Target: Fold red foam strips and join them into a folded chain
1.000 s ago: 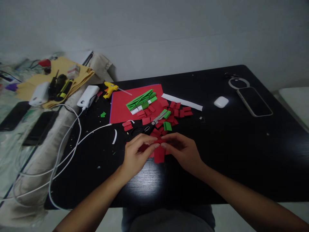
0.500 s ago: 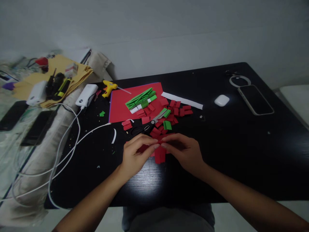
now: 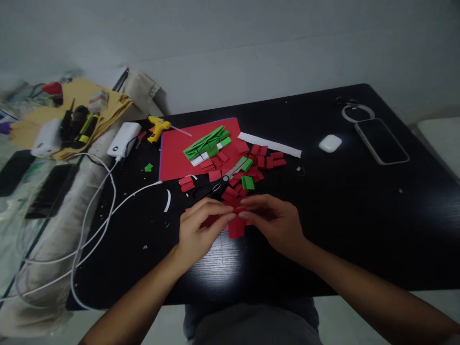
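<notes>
Left hand (image 3: 199, 227) and right hand (image 3: 278, 225) pinch red paper (image 3: 236, 230) inside table's near edge (image 3: 251, 296).

Two bare hands meet above a black table (image 3: 341, 230) — the left hand (image 3: 201, 226) and the right hand (image 3: 278, 224) both pinching red paper (image 3: 236, 224) between thumb and fingers. Just beyond them, scissors (image 3: 225, 178) lie among small red pieces (image 3: 270, 163) and a few green ones. Farther back, folded green paper (image 3: 204, 143) rests on a red sheet (image 3: 172, 160), a yellow glue gun (image 3: 158, 127) at its far left corner. At right: a small white case (image 3: 329, 143) and a phone (image 3: 383, 140).
</notes>
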### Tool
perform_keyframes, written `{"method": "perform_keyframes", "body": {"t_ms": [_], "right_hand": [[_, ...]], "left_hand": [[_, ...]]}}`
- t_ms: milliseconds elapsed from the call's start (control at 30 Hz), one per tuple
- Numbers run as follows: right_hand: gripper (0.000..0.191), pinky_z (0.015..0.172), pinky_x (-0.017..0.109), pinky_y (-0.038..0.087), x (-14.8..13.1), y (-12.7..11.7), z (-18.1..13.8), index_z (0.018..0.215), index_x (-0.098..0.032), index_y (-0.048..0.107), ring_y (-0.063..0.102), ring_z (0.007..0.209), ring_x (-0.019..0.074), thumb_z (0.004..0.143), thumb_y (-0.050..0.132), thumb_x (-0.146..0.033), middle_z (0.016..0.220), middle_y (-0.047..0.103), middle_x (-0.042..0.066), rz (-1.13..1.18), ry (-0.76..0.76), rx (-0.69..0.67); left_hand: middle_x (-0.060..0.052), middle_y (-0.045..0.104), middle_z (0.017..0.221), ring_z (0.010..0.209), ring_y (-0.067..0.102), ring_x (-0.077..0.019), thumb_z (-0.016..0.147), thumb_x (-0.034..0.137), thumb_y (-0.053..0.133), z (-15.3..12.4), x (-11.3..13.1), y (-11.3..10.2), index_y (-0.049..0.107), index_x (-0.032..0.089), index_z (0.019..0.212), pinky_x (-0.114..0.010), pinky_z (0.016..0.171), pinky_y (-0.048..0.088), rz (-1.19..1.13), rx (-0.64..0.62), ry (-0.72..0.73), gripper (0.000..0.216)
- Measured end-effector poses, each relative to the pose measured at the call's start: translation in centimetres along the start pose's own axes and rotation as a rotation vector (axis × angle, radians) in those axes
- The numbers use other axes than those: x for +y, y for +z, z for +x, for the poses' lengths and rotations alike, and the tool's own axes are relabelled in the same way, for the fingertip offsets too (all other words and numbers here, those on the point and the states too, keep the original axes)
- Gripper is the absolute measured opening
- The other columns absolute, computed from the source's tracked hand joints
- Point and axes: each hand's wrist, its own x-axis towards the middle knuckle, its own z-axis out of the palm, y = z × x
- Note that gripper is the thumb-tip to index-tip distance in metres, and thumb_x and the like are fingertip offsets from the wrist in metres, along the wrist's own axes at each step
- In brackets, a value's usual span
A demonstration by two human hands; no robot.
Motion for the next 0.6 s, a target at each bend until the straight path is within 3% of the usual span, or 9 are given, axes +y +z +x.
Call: {"method": "perform_keyframes", "body": {"t_ms": [400,600], "right_hand": [[0.012,0.075,0.032,0.066,-0.02,0.08,-0.02,0.089,-0.026,0.08,0.079,0.079,0.0205,0.079,0.087,-0.03,0.087,0.082,0.002,-0.018,-0.001,0.028],[0.012,0.074,0.032,0.067,0.03,0.12,0.0,0.089,-0.026,0.08,0.079,0.079,0.0202,0.08,0.087,-0.031,0.087,0.082,0.002,0.002,0.004,0.024]], "left_hand": [[-0.003,0.077,0.09,0.081,0.073,-0.0156,0.086,0.011,0.078,-0.01,0.07,-0.13,0.074,0.021,0.1,-0.029,0.071,0.06,0.016,0.012,0.02,0.018],[-0.002,0.076,0.089,0.077,0.072,-0.0137,0.085,0.014,0.08,-0.38,-0.07,-0.04,0.071,0.02,0.106,-0.026,0.069,0.06,-0.006,0.048,-0.051,0.024]]}}
